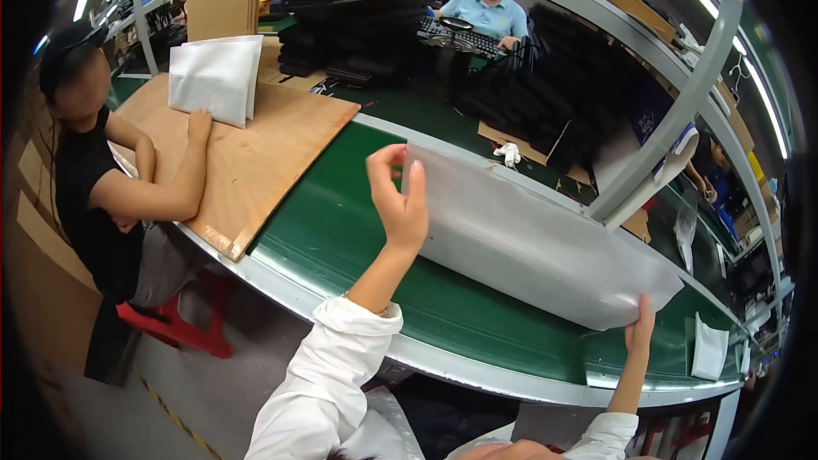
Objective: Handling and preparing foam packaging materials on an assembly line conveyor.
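Observation:
A long, flat, whitish translucent foam sleeve [537, 230] slants across the green belt in front of me. What lies inside it, if anything, cannot be made out. My left hand [400, 204] is at the sleeve's left end, thumb up on its face and fingers curled at the edge. At the lower right corner, my right hand [639, 328] grips the sleeve, its thumb on the near face and the other fingers mostly hidden.
On the left, a co-worker [102, 153] rests an arm on a wooden board [256, 162], beside upright white foam sleeves [213, 81]. A metal frame post [665, 153] rises behind the green belt [341, 179]. Dark stacks [358, 38] stand beyond; another white sleeve [709, 347] lies right.

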{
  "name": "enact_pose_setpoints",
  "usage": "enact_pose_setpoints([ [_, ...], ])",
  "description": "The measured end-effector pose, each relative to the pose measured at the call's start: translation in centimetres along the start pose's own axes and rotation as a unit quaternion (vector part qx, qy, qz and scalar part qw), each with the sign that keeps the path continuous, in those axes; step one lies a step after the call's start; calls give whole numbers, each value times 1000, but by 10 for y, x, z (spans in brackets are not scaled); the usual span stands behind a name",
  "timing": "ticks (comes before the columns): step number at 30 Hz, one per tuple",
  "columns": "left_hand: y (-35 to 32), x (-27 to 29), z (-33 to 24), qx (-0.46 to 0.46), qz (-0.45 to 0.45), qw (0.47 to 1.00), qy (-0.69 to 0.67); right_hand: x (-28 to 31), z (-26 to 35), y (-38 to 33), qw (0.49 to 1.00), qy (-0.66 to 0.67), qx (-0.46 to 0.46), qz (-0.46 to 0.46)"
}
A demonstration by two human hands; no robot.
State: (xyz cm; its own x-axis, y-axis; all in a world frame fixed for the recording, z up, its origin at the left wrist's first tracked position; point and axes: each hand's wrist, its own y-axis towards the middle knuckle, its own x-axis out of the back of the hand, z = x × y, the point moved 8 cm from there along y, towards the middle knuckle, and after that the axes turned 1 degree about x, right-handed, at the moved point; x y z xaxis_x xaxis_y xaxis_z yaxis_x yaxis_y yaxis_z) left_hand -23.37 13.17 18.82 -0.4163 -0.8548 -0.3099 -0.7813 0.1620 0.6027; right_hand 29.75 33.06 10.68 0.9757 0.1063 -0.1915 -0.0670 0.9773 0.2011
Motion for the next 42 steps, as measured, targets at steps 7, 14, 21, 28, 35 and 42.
enact_pose_setpoints([
  [7, -109, -42, -63, -348, 172, 922, 9, 17, -2, 9, 992, -119, 39, -27],
  [14, -192, -48, -95, -446, 367, 805, -137, -15, 20, 14, 992, -94, 64, 44],
  [21, -187, -62, -76, -370, 413, 828, -88, 1, -13, 43, 975, 43, 93, 197],
  [28, -199, -73, -57, -347, 443, 826, -40, 21, -39, 69, 999, 19, 18, 31],
  [35, -203, -70, -60, -393, 442, 805, -49, -85, 49, -5, 994, 90, -9, 67],
  [42, -234, -72, -52, -407, 511, 744, -144, -196, 131, -53, 972, 153, 7, 179],
])
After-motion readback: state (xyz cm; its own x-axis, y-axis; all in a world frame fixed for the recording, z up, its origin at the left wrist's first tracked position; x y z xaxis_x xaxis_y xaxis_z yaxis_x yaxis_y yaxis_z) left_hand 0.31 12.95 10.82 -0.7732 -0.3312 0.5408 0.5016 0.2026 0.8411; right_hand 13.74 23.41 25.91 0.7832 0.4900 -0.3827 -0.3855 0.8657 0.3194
